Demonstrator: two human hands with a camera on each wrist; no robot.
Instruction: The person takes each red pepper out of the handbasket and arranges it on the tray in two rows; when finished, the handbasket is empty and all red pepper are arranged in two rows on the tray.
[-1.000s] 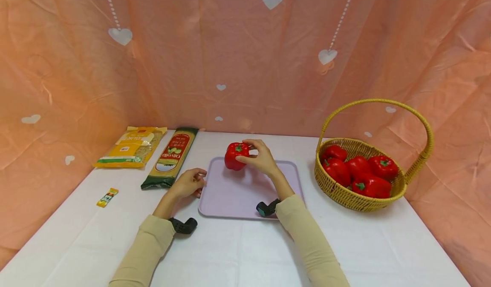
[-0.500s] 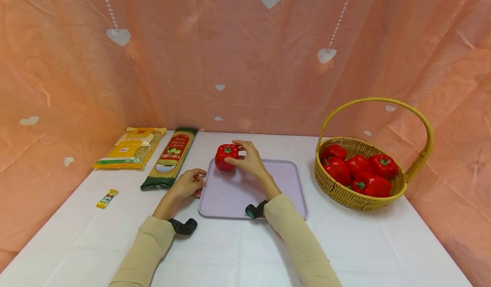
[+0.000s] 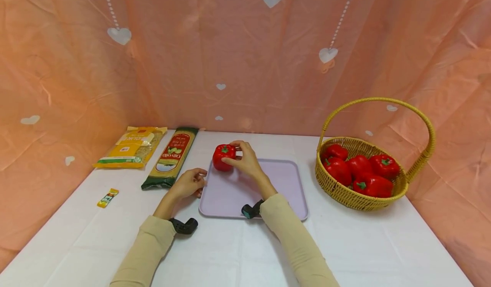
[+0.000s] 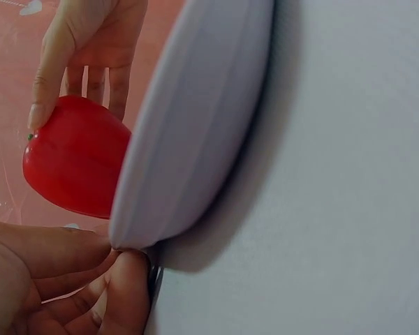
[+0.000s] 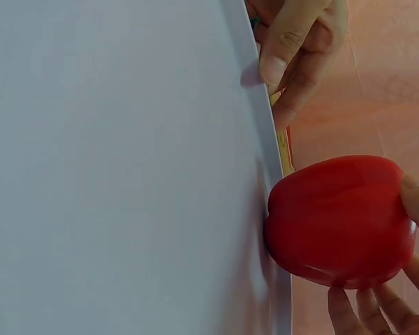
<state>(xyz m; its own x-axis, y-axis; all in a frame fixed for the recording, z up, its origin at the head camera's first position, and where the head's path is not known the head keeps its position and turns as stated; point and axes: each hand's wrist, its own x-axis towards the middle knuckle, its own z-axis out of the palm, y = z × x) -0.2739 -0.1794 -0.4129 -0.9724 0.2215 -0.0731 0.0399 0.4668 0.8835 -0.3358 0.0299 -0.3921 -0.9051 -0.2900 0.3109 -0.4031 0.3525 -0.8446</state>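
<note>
My right hand (image 3: 248, 162) holds a red bell pepper (image 3: 220, 161) with a green stem, thumb on one side and fingers on the other. The pepper stands upright at the far left corner of a lilac tray (image 3: 255, 195); in the right wrist view the pepper's (image 5: 342, 220) base meets the tray (image 5: 119, 167) near its rim. At the tray's left edge, my left hand (image 3: 189, 183) pinches the rim, thumb above and curled fingers below, as the left wrist view of that hand (image 4: 63, 279) shows.
On the right stands a wicker basket (image 3: 347, 197) with a tall handle and several red bell peppers (image 3: 371, 185). Left of the tray lie a long green-ended Olivoilà packet (image 3: 170, 157), a yellow bag of grain-like food (image 3: 130, 148) and a small yellow-green sachet (image 3: 108, 198).
My right hand has carried the bell pepper left and slightly down, toward the tray's far left corner. The left hand has stayed at the tray's left edge.
</note>
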